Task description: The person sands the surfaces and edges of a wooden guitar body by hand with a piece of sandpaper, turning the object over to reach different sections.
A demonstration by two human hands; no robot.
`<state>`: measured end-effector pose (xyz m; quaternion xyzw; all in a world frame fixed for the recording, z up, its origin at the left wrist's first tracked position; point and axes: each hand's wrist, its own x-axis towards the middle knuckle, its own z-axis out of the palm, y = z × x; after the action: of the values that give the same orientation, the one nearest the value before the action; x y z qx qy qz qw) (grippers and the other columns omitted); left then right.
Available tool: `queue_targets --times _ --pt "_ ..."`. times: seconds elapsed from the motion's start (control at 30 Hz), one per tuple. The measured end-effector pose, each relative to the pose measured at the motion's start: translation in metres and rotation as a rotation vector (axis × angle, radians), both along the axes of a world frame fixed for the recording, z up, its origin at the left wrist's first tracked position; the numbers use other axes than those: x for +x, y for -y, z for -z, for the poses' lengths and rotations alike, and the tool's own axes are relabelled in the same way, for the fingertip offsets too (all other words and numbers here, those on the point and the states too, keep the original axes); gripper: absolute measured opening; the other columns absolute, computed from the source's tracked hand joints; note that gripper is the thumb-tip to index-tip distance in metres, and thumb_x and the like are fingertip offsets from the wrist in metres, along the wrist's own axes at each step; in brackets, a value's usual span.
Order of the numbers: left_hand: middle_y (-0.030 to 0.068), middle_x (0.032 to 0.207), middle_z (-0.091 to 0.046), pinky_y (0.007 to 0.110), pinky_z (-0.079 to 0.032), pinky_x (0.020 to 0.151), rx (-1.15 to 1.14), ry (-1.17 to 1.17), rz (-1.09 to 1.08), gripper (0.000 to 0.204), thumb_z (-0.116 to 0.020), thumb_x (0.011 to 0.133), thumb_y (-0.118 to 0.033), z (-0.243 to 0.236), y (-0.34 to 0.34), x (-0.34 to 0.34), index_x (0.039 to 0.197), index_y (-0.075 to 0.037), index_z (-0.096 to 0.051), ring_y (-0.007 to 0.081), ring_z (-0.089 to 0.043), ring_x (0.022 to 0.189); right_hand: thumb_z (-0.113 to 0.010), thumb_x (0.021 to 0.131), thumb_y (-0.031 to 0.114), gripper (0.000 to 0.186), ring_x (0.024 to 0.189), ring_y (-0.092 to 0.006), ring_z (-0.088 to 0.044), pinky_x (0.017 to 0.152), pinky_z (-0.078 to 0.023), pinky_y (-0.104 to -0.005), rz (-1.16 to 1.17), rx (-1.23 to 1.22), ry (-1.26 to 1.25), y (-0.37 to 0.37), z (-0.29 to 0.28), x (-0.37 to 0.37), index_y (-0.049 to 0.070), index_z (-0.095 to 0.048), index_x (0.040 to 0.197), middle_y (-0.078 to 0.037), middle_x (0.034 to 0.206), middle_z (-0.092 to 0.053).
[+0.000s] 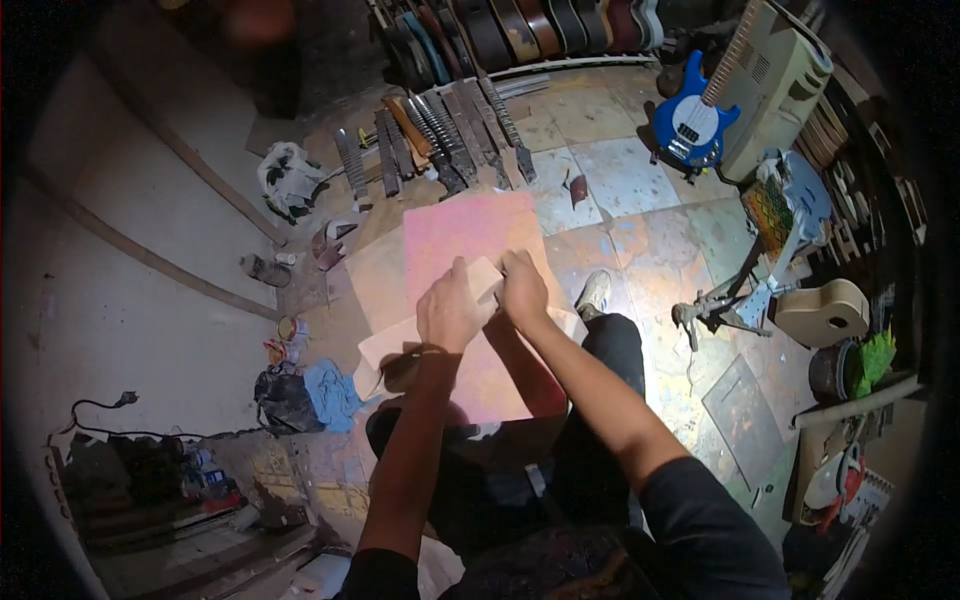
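Note:
My left hand (447, 310) and my right hand (523, 292) both grip a pale block-like piece (485, 280), fingers bent round it, over a pink, dusty board (470, 225) at my lap. A longer pale wooden piece (385, 348) lies crosswise under my forearms and shows again right of my right hand; whether it joins the held block I cannot tell. The board's lower part is partly hidden by my arms.
Several guitar necks (450, 140) lie ahead, below a rack of guitar bodies (490, 35). A blue bass guitar (690, 125) stands ahead right; an acoustic body (820, 310) and metal stand (715, 315) are right. Bags (285, 395) and cloth (330, 395) lie left by the wall.

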<state>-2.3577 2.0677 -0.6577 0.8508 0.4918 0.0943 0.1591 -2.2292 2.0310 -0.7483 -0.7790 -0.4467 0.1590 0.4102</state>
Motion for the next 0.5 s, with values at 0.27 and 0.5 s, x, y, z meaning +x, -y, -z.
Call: queue_targets --times 0.27,0.5 --pt "0.0244 0.098 -0.074 0.051 -0.056 0.08 0.035 0.014 0.023 0.059 -0.08 0.076 -0.042 -0.013 -0.001 0.005 0.115 -0.003 -0.059 0.0424 -0.072 0.093 -0.07 0.088 0.02 0.037 0.102 -0.04 -0.067 0.088 -0.053 -0.0451 -0.129 0.075 -0.211 0.031 -0.008 0.025 0.008 -0.064 0.122 -0.02 0.11 -0.067" --pt "0.0249 0.099 -0.074 0.051 -0.056 0.082 0.023 0.005 0.007 0.062 -0.08 0.074 -0.041 -0.01 0.0 -0.002 0.117 -0.001 -0.058 0.0421 -0.072 0.095 -0.068 0.087 0.015 0.069 0.102 -0.0408 -0.069 0.087 -0.056 -0.0495 -0.464 -0.274 0.101 0.073 -0.032 0.007 0.021 -0.047 0.153 -0.022 0.114 -0.064"
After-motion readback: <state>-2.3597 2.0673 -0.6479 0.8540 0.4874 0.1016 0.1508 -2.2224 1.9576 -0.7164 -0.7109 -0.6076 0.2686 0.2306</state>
